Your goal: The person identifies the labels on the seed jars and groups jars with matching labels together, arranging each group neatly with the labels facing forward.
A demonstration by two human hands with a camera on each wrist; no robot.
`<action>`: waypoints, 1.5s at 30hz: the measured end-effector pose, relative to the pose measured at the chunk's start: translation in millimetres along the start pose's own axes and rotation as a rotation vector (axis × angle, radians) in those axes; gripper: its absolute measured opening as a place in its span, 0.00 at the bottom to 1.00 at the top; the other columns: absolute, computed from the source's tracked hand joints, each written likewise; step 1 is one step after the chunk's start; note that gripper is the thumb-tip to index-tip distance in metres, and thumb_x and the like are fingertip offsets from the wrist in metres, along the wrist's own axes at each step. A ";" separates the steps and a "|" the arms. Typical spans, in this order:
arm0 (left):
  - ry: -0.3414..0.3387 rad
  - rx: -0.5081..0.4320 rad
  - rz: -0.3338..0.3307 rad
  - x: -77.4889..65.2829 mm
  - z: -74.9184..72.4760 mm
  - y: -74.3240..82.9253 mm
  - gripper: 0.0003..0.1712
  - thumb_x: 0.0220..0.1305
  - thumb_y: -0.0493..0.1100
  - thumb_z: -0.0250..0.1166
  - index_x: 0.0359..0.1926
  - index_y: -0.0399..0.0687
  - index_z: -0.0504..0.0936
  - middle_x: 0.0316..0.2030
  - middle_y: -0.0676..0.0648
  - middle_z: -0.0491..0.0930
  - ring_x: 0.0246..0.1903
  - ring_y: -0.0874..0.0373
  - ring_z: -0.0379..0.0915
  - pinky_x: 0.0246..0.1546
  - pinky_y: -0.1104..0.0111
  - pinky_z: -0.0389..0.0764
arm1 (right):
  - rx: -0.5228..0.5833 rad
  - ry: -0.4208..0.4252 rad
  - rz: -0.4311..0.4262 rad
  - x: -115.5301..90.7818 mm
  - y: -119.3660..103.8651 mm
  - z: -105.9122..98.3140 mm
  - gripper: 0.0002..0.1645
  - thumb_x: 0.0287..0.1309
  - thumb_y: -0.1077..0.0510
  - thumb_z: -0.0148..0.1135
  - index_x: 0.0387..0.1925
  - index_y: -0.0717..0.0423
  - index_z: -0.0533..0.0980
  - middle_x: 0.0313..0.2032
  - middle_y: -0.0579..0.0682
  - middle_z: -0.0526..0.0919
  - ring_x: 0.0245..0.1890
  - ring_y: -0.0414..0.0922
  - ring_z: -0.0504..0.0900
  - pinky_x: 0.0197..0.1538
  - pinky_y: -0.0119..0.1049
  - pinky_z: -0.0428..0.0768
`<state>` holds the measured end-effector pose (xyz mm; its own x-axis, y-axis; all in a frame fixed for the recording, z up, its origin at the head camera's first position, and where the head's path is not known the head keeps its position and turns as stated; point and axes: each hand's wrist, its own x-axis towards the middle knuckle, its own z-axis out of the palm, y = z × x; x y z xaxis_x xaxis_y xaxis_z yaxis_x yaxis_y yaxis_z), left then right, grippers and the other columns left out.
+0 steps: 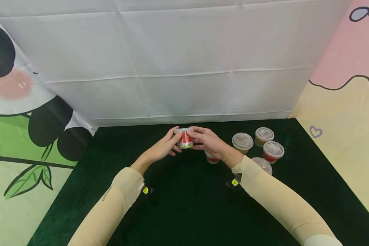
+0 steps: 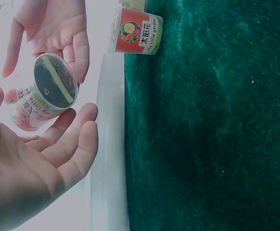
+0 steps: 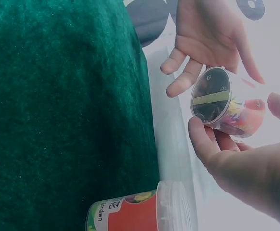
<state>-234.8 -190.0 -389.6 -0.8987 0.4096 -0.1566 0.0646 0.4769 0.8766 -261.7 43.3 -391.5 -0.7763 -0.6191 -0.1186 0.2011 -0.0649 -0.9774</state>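
Observation:
Both hands hold a small clear plastic tub [image 1: 185,140] with a red printed label and a pale lid, raised over the far part of the dark green table. My left hand [image 1: 163,146] grips it from the left, thumb on the front. From the right, my right hand [image 1: 213,145] holds it with thumb and fingers. The base of the tub [image 2: 56,82], dark with a yellow-green strip across it, faces the left wrist camera. A second red-labelled tub [image 1: 211,158] stands below the right hand, partly hidden by it; "My little garden" reads on its label [image 2: 139,31].
Right of the hands stand several more lidded tubs: a yellowish tub [image 1: 242,142], a speckled tub [image 1: 264,136], a red tub [image 1: 273,152] and one with a pale lid [image 1: 262,164] partly behind the right sleeve. A white cloth backdrop [image 1: 184,95] rises behind the table [image 1: 178,205].

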 end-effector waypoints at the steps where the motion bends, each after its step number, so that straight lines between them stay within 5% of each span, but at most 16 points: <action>1: -0.001 -0.003 0.001 -0.1 0.4 -0.3 0.43 0.77 0.71 0.35 0.81 0.57 0.39 0.64 0.35 0.69 0.53 0.45 0.78 0.53 0.51 0.79 | 0.005 0.001 0.001 0.2 0.2 -0.3 0.32 0.77 0.49 0.51 0.74 0.59 0.61 0.63 0.60 0.71 0.59 0.53 0.75 0.65 0.51 0.73; 15: -0.011 -0.046 0.029 -2.0 1.7 -4.0 0.40 0.80 0.66 0.34 0.82 0.56 0.37 0.70 0.35 0.60 0.59 0.40 0.72 0.56 0.50 0.77 | 0.019 0.032 0.029 -2.7 -1.0 -0.6 0.33 0.78 0.49 0.50 0.76 0.57 0.59 0.65 0.59 0.69 0.61 0.53 0.73 0.65 0.51 0.73; 30: 0.058 -0.171 0.079 -0.5 -4.5 -4.3 0.36 0.79 0.59 0.51 0.78 0.51 0.55 0.65 0.37 0.63 0.60 0.41 0.69 0.57 0.53 0.79 | 0.096 0.025 0.033 -4.9 2.0 -2.5 0.33 0.79 0.49 0.48 0.78 0.53 0.56 0.69 0.59 0.65 0.61 0.53 0.73 0.67 0.50 0.72; 45: 0.069 -0.165 0.111 -2.7 -5.6 -6.4 0.35 0.80 0.56 0.48 0.79 0.49 0.53 0.67 0.36 0.60 0.63 0.41 0.64 0.63 0.49 0.72 | 0.085 -0.006 0.028 -2.8 5.3 -0.6 0.34 0.79 0.51 0.49 0.78 0.54 0.54 0.69 0.59 0.65 0.61 0.53 0.73 0.65 0.49 0.74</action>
<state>-235.3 -198.5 -392.2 -0.9180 0.3956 -0.0286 0.0979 0.2958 0.9502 -258.8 45.2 -396.5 -0.7658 -0.6266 -0.1445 0.2730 -0.1132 -0.9553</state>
